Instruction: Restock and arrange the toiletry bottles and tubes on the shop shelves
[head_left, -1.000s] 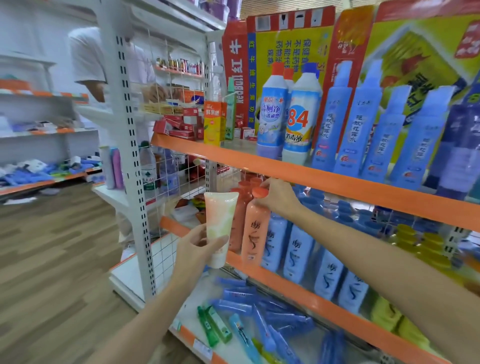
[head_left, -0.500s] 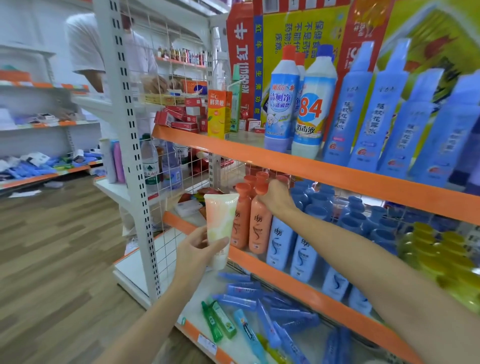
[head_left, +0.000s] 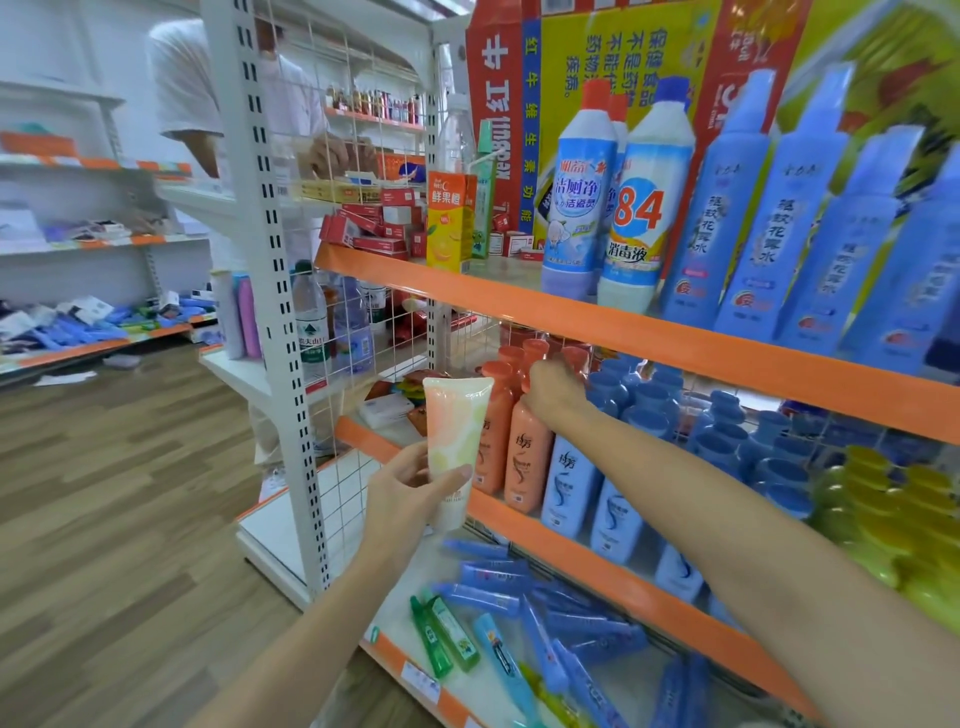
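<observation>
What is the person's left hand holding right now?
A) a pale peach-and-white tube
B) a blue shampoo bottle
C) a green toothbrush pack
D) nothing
A: the left hand grips a pale peach-and-white tube, upright in front of the middle shelf, while the right hand reaches to the top of an orange bottle on that shelf.

Peach tube (head_left: 453, 441) upright, cap down

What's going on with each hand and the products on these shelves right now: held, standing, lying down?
Left hand: holding the pale tube upright.
Right hand: gripping an orange bottle by its top.
Blue shampoo bottles: standing on the middle shelf.
Blue tubes: lying flat on the bottom shelf.
Green tubes: lying flat.
</observation>
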